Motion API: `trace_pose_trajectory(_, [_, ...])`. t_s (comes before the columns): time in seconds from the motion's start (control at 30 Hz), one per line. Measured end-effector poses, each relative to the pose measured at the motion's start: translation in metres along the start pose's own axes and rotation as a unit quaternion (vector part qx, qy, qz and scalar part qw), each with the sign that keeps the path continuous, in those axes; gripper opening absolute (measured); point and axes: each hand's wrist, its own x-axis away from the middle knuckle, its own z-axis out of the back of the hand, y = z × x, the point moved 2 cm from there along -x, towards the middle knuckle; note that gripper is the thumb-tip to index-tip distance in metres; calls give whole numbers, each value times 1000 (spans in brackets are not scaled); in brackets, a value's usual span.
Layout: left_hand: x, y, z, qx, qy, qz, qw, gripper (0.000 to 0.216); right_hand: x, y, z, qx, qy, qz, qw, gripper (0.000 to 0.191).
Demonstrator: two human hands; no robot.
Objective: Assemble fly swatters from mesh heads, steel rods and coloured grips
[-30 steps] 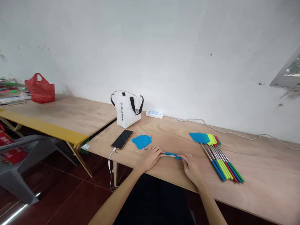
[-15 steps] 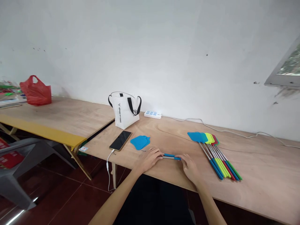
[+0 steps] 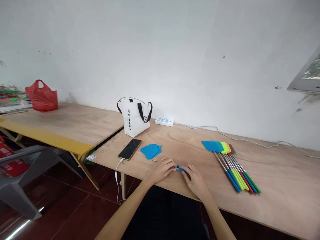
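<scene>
Two blue fly swatters lie overlapping at the table's front, their flat heads [image 3: 149, 151] left of my hands. My left hand [image 3: 163, 170] is closed over their metal shafts, palm down, hiding most of them. Close beside it, my right hand [image 3: 194, 179] has its fingers closed on a blue handle grip [image 3: 182, 169]. The second grip is largely covered by my fingers. To the right lies a fanned row of several fly swatters [image 3: 233, 176], with blue, yellow-green, red and green grips and metal shafts.
A phone [image 3: 130, 149] with a white cable lies at the left. Behind it stands a white bag [image 3: 135, 118] with black handles. A power strip [image 3: 164, 121] sits by the wall. A red plastic bag [image 3: 42, 96] rests on the other table, near a grey chair [image 3: 27, 173].
My right hand has slid left toward my left hand, and less of the shafts and blue grips shows between them. The view has shifted slightly.
</scene>
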Motion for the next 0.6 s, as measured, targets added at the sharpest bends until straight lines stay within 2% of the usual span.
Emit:
trace_pose_trajectory(0.23, [1,2,3,-45,28,27,998,17,3,10,-9,106,30,-23,994,26])
trace_pose_trajectory(0.4, [2,3,3,-48,16,31,998,13,2,16,-10,67,8,-7,998,27])
trace_pose_trajectory(0.5, [5,4,4,-64,20,26,997,16,2,26,-1,40,-9,-20,999,30])
trace_pose_trajectory(0.6, [8,2,7,-80,43,51,995,13,5,42,10,30,-17,-44,998,30])
